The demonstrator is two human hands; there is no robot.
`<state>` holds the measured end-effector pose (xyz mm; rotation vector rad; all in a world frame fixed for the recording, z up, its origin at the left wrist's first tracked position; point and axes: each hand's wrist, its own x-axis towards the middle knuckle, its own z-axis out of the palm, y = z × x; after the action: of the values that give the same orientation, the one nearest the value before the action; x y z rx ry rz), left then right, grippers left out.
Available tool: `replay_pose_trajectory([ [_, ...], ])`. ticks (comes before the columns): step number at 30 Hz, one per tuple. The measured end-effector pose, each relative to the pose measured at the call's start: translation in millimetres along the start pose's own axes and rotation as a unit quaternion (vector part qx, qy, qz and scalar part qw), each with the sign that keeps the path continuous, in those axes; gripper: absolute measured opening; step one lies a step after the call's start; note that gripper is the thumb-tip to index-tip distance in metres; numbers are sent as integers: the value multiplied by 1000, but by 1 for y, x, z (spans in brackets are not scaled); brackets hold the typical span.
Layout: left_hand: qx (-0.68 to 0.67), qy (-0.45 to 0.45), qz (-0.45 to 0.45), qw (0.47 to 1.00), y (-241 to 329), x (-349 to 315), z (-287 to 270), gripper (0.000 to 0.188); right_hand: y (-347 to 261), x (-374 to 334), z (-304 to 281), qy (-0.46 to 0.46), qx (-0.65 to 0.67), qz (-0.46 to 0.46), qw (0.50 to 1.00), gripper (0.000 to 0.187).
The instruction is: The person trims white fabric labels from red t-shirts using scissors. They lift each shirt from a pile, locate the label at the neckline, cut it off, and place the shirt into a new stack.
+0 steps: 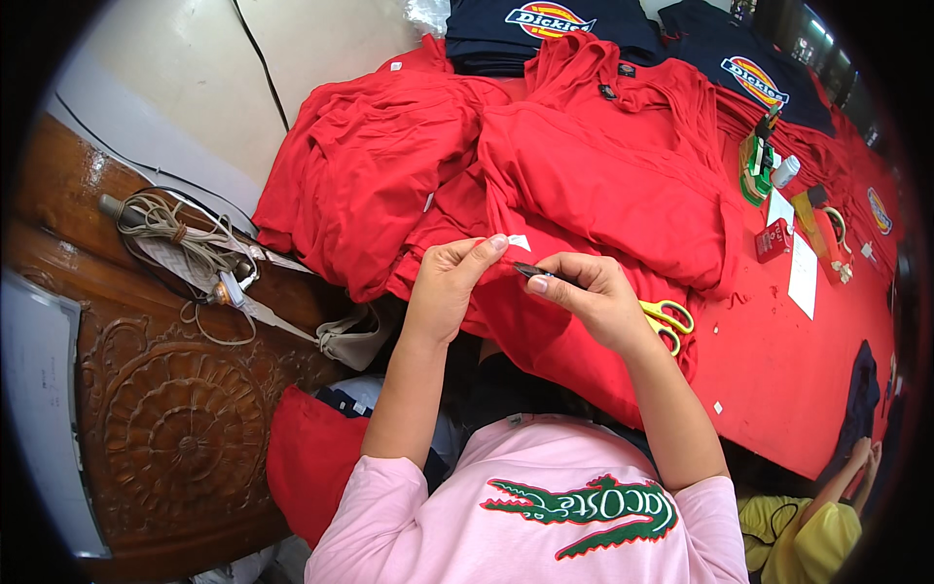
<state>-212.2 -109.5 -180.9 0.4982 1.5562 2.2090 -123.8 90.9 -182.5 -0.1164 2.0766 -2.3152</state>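
Note:
My left hand (453,276) is closed, its thumb and fingertips pinching an edge of a red garment (574,336) beside a small white label (520,241). In my right hand (595,297), also closed, are small dark thread snips (532,271), their tip pointing left toward the pinched cloth. The snips' handle is mostly hidden by my fingers. The garment hangs from the work surface toward my lap. Just right of my right wrist, partly covered by it, lie yellow-handled scissors (669,319) on red cloth.
Heaped red shirts (379,165) spread ahead, with folded navy shirts (555,44) behind. At right are a green box (755,170), a white bottle (785,172), a small red box (773,240) and white paper (804,273). Coiled cord (175,229) lies left. A person in yellow (808,535) works at lower right.

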Motion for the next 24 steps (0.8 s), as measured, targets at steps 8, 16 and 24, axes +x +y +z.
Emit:
replay_pose_trajectory([
  [8,-7,-5,-4,1000,-2,-1,-5,21,16,7,-13,131,90,-77,984,18],
  [16,25,-36,-30,999,9,-7,-6,5,7,6,6,93,8,-25,995,20],
  [24,393,145,274,866,8,-33,-40,24,3,-8,15,160,-359,-389,833,35],
])
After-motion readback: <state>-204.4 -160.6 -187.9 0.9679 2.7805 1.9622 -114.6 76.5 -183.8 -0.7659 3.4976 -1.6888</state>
